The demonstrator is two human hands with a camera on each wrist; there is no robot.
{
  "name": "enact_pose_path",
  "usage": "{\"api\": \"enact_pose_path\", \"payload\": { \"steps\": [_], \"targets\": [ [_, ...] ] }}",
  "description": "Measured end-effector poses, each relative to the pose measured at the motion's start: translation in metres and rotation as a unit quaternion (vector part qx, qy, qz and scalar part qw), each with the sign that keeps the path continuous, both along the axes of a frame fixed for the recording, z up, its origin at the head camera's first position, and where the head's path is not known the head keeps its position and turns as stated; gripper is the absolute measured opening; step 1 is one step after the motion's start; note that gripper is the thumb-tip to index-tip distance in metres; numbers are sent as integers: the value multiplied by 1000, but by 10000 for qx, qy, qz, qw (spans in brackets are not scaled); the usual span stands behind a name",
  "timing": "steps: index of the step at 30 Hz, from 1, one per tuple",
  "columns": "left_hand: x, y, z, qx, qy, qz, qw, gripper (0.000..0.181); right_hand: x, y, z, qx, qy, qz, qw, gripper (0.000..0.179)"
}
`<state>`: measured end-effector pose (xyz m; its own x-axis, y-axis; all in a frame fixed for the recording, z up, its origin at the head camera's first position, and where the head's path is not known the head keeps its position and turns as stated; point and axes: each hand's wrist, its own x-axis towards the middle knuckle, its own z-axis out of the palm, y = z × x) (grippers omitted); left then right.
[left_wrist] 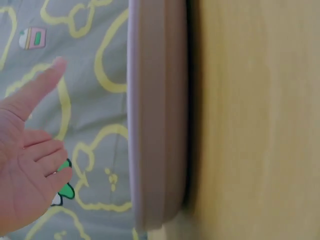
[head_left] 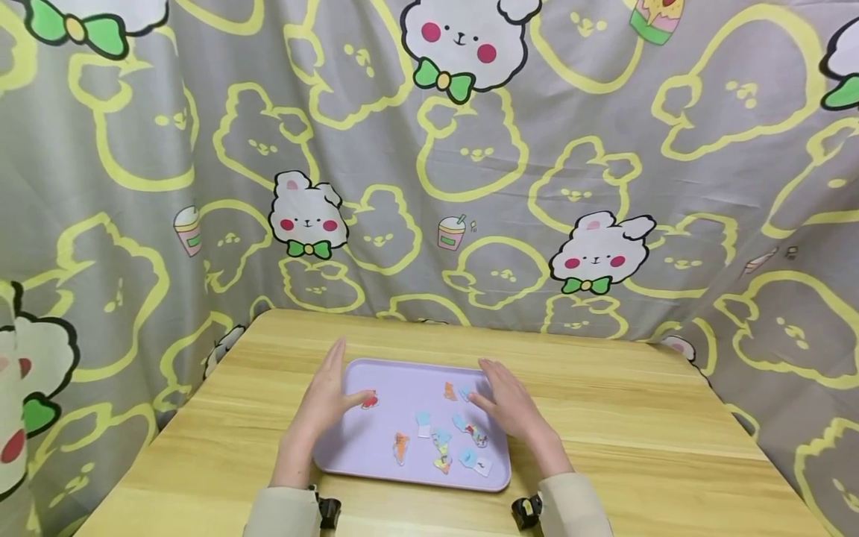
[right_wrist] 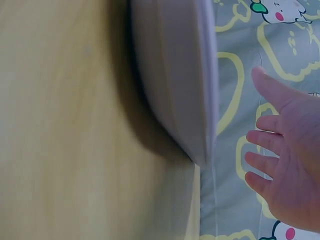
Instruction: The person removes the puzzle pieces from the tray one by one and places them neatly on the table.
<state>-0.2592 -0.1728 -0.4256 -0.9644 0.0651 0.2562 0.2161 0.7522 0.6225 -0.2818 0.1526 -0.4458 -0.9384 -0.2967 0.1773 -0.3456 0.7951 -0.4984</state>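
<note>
A lilac tray (head_left: 362,445) lies on the wooden table, with several small flat cut-out pieces scattered over it. Past the tray's left side, my left hand (head_left: 325,403) is held with fingers straight and thumb spread over the rim near a red piece (head_left: 370,400). My right hand (head_left: 511,404) mirrors it on the other side, its thumb above a light blue piece (head_left: 464,391) beside an orange one (head_left: 449,391). Both wrist views show the palm of the left hand (left_wrist: 35,170) and right hand (right_wrist: 295,160) holding nothing, apart from the tray wall (left_wrist: 155,115).
More pieces lie towards the tray's near right, among them a blue and white one (head_left: 423,425); another orange piece (head_left: 400,447) is near the front. A grey curtain (head_left: 376,149) with cartoon animals hangs behind and beside the wooden table (head_left: 644,432).
</note>
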Motion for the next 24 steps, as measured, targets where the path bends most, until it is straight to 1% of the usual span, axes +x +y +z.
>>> {"api": "enact_pose_path", "payload": {
  "steps": [3,6,11,18,24],
  "targets": [
    [1,-7,-1,49,-310,0,9995,102,-1,-1,-2,2,6,68,10000,71],
    [2,-13,-3,57,-546,-4,9985,99,-3,-1,-3,24,6,131,9999,71],
    [3,-22,-7,-3,-685,10,9977,92,-6,-1,-6,17,-37,233,9997,70],
    [6,-34,-14,83,-954,67,9954,84,-11,-1,-10,104,-140,311,9994,68],
    [7,-42,-22,69,-1047,49,9945,78,-16,-4,-11,230,-143,474,9985,62]
  ]
}}
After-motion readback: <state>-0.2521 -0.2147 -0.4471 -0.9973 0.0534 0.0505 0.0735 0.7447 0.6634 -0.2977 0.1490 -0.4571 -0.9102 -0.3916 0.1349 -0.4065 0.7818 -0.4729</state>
